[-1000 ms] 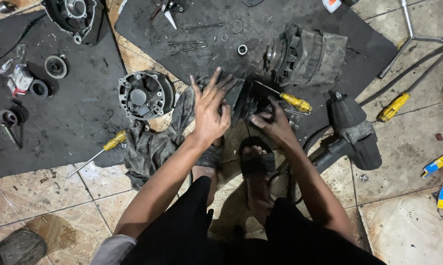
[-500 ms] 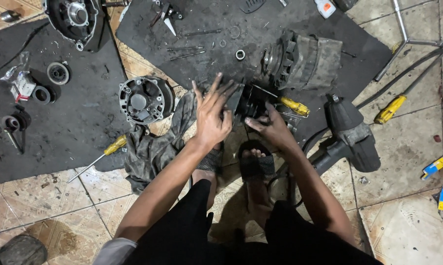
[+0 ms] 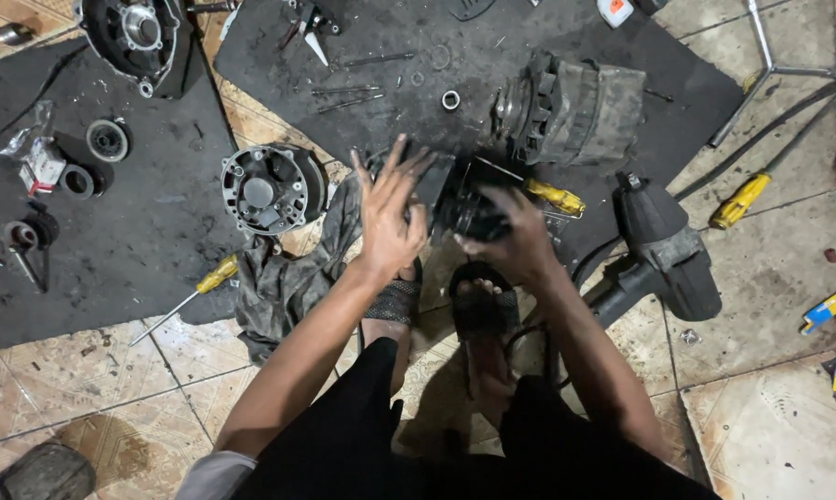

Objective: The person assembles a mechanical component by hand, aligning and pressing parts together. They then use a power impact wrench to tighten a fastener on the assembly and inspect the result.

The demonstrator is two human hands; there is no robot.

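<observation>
Left hand (image 3: 387, 222) fingers closer together, right hand (image 3: 510, 243) still gripping dark part (image 3: 469, 208)

1. Pretty clearly a small auto-electric repair workshop, with the work done right on the tiled floor (image 3: 770, 278).
2. Greasy black rubber mats (image 3: 112, 241) are spread out as the work surface.
3. Alternator parts lie everywhere: a finned housing (image 3: 575, 111), an end cover (image 3: 270, 190), bearings (image 3: 107, 141).
4. Tools lie scattered about: yellow-handled screwdrivers (image 3: 742, 199), an impact wrench (image 3: 663, 245), an oily rag (image 3: 288, 278).
</observation>
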